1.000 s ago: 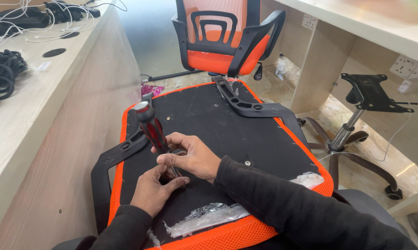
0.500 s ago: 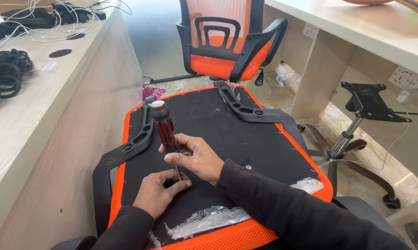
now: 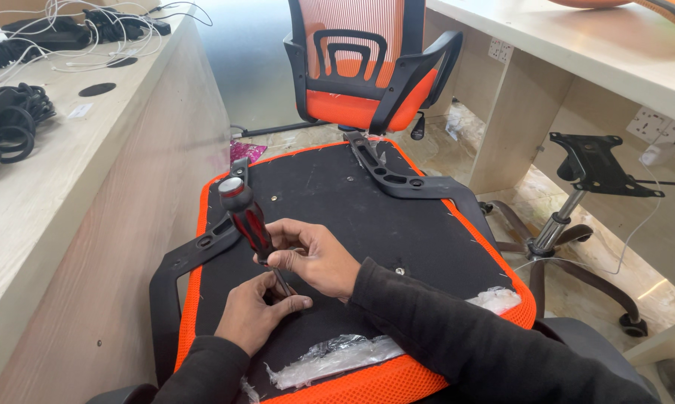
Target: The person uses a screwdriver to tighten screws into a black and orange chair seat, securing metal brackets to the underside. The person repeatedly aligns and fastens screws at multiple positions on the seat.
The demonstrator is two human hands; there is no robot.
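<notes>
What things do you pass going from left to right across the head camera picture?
Black coiled cables on the wooden desk → red-and-black screwdriver → right hand → black chair armrest → black wheeled chair base.

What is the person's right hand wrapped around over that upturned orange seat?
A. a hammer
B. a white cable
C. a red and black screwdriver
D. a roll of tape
C: the right hand grips a red and black screwdriver by its handle, tip down on the black underside of the upturned seat, while the left hand steadies things near the tip.
</notes>
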